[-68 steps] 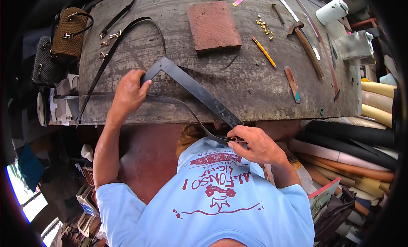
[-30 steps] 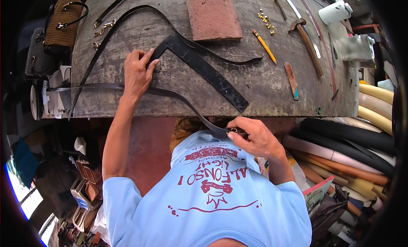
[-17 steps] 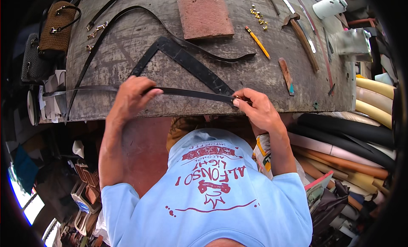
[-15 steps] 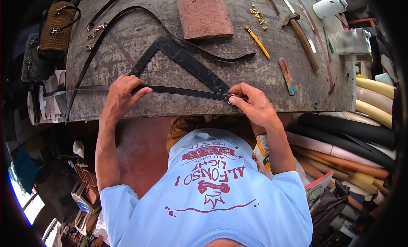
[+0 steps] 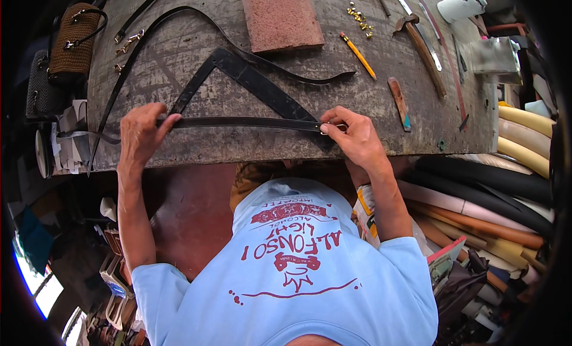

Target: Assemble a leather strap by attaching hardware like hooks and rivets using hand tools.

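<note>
Black leather strap [image 5: 244, 123] stretched flat between left hand [image 5: 140, 134] and right hand [image 5: 351, 134], both grips pinched shut.

Even daylight, bright on the surface [image 5: 417, 107], no hard shadows or glare there. Sharp at centre. Heavy fisheye: the surface's near edge bows, black vignette from 12 to 6 o'clock on the right rim. Blown-out white patch at 8 o'clock. Clutter under the surface sits dim.
</note>
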